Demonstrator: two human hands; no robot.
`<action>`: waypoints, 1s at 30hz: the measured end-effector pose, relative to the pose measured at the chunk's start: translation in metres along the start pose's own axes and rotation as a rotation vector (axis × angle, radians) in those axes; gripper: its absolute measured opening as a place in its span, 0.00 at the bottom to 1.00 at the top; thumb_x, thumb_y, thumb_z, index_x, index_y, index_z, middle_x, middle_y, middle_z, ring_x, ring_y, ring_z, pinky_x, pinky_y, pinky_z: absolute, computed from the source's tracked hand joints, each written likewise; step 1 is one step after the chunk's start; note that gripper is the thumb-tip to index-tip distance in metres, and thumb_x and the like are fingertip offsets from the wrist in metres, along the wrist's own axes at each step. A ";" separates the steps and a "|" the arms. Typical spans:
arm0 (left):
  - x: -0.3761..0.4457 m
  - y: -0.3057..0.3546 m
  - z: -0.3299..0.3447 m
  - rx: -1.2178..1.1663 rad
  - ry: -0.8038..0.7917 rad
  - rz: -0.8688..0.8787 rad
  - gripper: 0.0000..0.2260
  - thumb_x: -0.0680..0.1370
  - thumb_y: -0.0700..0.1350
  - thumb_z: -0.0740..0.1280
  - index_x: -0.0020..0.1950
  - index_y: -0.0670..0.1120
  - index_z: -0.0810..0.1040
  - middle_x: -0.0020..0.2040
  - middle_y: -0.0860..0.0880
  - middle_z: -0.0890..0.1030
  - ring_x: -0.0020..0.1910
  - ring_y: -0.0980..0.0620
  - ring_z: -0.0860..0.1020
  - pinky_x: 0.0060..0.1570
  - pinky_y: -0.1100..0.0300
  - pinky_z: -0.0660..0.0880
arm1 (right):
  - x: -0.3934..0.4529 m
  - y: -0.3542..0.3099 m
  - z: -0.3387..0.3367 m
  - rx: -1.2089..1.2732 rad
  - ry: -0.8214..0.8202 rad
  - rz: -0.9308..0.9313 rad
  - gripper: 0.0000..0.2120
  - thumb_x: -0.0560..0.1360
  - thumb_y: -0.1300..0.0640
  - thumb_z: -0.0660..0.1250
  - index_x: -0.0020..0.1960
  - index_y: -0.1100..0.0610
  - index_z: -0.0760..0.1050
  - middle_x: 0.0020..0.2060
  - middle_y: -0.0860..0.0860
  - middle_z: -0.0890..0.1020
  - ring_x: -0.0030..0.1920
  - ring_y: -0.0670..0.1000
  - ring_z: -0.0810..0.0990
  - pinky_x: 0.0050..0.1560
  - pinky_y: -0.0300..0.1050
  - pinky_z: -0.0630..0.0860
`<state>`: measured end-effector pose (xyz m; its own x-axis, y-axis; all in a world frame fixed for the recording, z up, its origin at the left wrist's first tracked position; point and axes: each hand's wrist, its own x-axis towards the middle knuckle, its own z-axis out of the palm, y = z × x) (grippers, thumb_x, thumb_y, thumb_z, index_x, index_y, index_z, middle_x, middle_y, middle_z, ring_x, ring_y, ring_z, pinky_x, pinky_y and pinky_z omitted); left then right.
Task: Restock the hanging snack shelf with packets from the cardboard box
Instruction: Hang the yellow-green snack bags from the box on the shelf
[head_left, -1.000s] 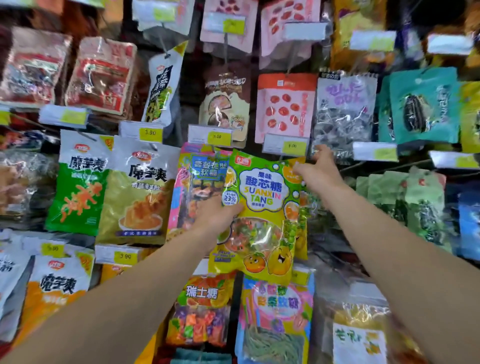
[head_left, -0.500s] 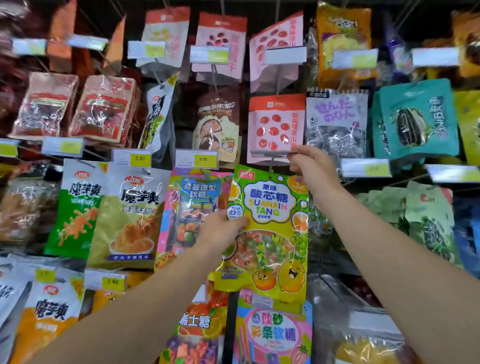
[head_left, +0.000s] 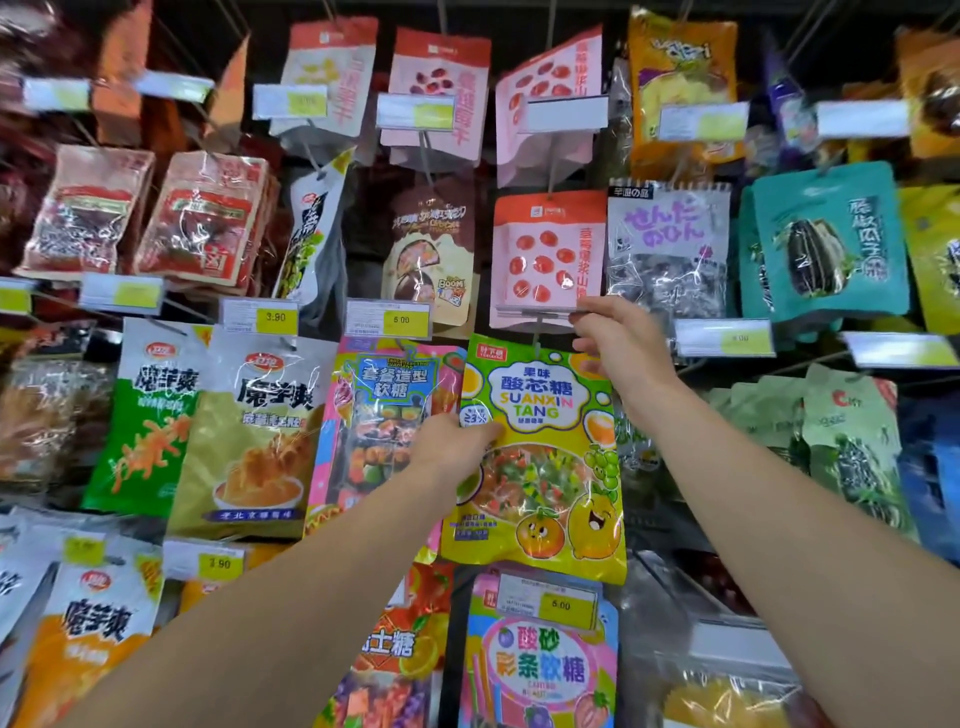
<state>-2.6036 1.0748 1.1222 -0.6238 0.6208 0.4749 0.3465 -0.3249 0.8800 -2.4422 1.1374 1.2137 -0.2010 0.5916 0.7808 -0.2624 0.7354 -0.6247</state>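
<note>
A green and yellow sour candy packet (head_left: 545, 478) hangs in front of the middle of the shelf, its top edge just under a thin peg (head_left: 535, 340). My left hand (head_left: 457, 447) grips the packet's left edge, thumb on its front. My right hand (head_left: 618, 338) is up at the peg's end and pinches the right end of the clear price tag holder (head_left: 530, 310), which is flipped up to lie flat. The cardboard box is out of view.
Hanging packets fill the wall: a pink-blue gummy packet (head_left: 384, 415) directly left, a red-dotted pink packet (head_left: 545, 260) above, a striped-candy packet (head_left: 540, 670) below, green packets (head_left: 841, 447) to the right. Price tags (head_left: 389, 319) stick out at the peg ends.
My right hand rose from the packet's top corner to the price tag holder and tipped it up flat. The packet, held by my left hand, now sits just below the peg.
</note>
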 end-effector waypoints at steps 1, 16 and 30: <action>0.001 0.000 0.000 0.012 0.004 -0.007 0.10 0.76 0.50 0.71 0.46 0.45 0.74 0.45 0.48 0.75 0.41 0.50 0.71 0.45 0.54 0.67 | -0.001 -0.001 -0.001 -0.004 -0.004 0.003 0.14 0.77 0.61 0.66 0.61 0.56 0.78 0.47 0.47 0.82 0.44 0.47 0.79 0.45 0.46 0.78; 0.011 -0.012 0.011 -0.006 -0.088 -0.109 0.11 0.79 0.47 0.69 0.47 0.42 0.69 0.42 0.49 0.69 0.43 0.49 0.70 0.47 0.50 0.66 | -0.032 0.065 -0.018 -0.552 0.041 0.024 0.21 0.72 0.58 0.71 0.64 0.53 0.73 0.58 0.51 0.76 0.60 0.53 0.76 0.60 0.47 0.73; -0.016 -0.028 0.019 0.603 -0.061 0.382 0.34 0.75 0.49 0.70 0.77 0.45 0.58 0.71 0.45 0.68 0.68 0.44 0.70 0.63 0.53 0.70 | -0.049 0.140 -0.012 -0.695 -0.052 0.047 0.31 0.74 0.54 0.74 0.73 0.50 0.64 0.67 0.53 0.75 0.67 0.58 0.73 0.63 0.51 0.71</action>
<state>-2.5899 1.0871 1.0896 -0.3469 0.5869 0.7316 0.8709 -0.0879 0.4835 -2.4577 1.2156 1.0876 -0.2472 0.6244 0.7409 0.4091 0.7604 -0.5044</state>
